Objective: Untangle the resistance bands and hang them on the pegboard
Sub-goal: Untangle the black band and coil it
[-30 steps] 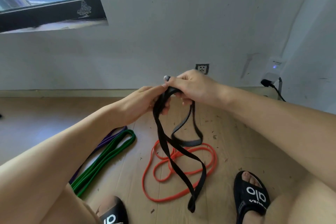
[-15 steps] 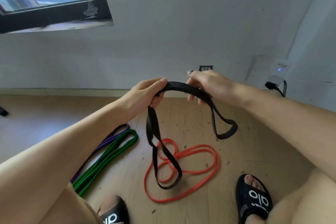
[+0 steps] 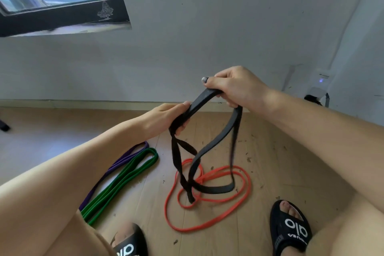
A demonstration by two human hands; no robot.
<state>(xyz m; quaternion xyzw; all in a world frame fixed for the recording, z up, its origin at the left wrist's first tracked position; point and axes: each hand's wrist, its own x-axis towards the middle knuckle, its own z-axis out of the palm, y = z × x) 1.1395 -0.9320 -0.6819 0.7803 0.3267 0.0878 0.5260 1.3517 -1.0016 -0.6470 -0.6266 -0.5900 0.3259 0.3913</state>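
While the person crouched over the wooden floor (image 3: 270, 162), both hands held the black band (image 3: 209, 151) up in the air, directly above the orange band (image 3: 207, 226). The left hand (image 3: 166, 118) was closed around a bunched stretch of it, and the right hand (image 3: 234, 87), a little higher and nearer the wall, was clenched on the next stretch, with a short taut span running between the 2 grips. Below them the black band hung in 2 drooping loops that crossed near the bottom, 1 strand blurred. To clear that crossing well, I judged, the hands should draw apart slowly and let the twisted strand roll flat rather than yank it tighter, keeping the low end lifted off the orange band so the 2 did not snag. The black band looked flat, wide and matte, limp under its own weight. The orange band lay on the floor in several overlapping coils, thinner and brighter. Left of it, the green band (image 3: 124, 178) and purple band (image 3: 116, 164) lay side by side, straight and folded. No pegboard was in sight.
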